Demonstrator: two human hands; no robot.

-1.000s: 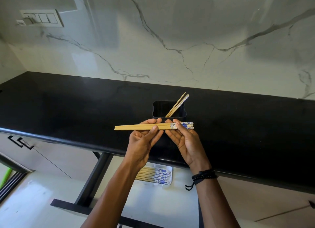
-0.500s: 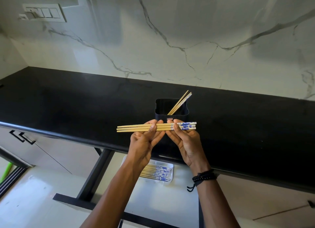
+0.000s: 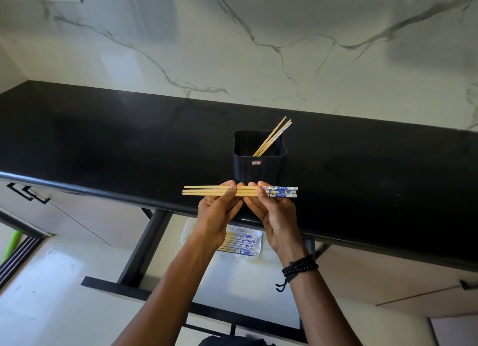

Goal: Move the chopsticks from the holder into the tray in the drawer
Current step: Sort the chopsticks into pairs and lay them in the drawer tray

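1. Marble wall [image 3: 258, 48] fills the background, and the black counter [image 3: 103, 144] runs across the middle. Below its front edge I see the drawer [image 3: 232, 281] pulled open.
2. Inside the drawer sits the clear tray [image 3: 186, 232], already carrying a row of stored chopsticks [image 3: 244, 244], so part of the job looks done.
3. Left hand [image 3: 216, 216] is raised above the counter's front edge, its fingers pinching the plain wooden stretch of a bundle of chopsticks [image 3: 249, 191] held level.
4. Behind that bundle the holder [image 3: 260, 169] stands on the counter, with a few leftover chopsticks [image 3: 274, 136] leaning toward its right corner.
5. Right hand [image 3: 275, 216] pinches the same bundle where the blue pattern begins.
6. My read is that this bundle has yet to go down into the tray, then the leaning few. I'd call it past halfway.
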